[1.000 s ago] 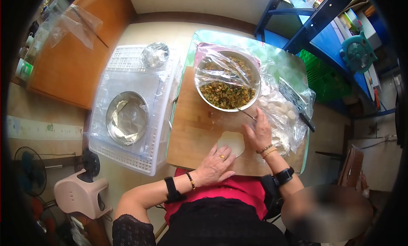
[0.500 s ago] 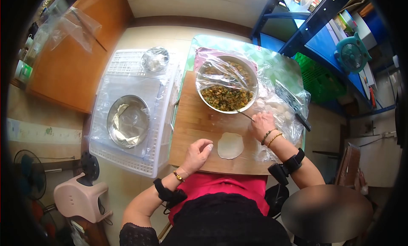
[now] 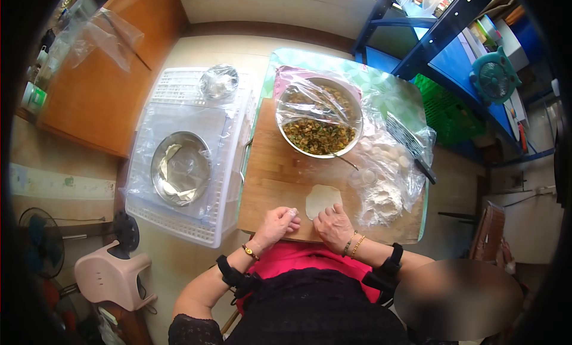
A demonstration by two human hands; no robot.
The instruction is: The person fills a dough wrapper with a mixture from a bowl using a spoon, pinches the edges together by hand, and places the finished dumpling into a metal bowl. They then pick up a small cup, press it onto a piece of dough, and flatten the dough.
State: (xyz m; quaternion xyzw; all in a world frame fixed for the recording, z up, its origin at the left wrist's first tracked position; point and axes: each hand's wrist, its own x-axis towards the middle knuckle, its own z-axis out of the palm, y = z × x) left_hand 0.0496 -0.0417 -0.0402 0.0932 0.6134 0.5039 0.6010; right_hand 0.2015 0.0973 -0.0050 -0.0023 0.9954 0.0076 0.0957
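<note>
A round, flat dough wrapper (image 3: 322, 199) lies on the wooden board (image 3: 265, 166) near its front edge. My right hand (image 3: 335, 227) is closed at the wrapper's lower right edge and covers that part; its fingertips are hidden. Just left of the wrapper, my left hand (image 3: 276, 225) has its fingers curled in, thumb against them; whatever is inside cannot be made out. Beyond the hands stands a metal bowl (image 3: 279, 121) of chopped filling (image 3: 319, 136), partly under plastic film. A thin metal handle (image 3: 347, 161) sticks out over its near rim.
Loose flour (image 3: 381, 205) and several dough pieces (image 3: 387, 157) are on the board's right, beside plastic film and a black-handled knife (image 3: 424, 170). At left, a white crate (image 3: 229, 217) carries a steel bowl (image 3: 205, 181) with dough strips. A pink stool (image 3: 101, 273) stands lower left.
My right hand has let go of the handle at the bowl and come down and left to the wrapper. My left hand has curled its fingers and shifted slightly toward the front.
</note>
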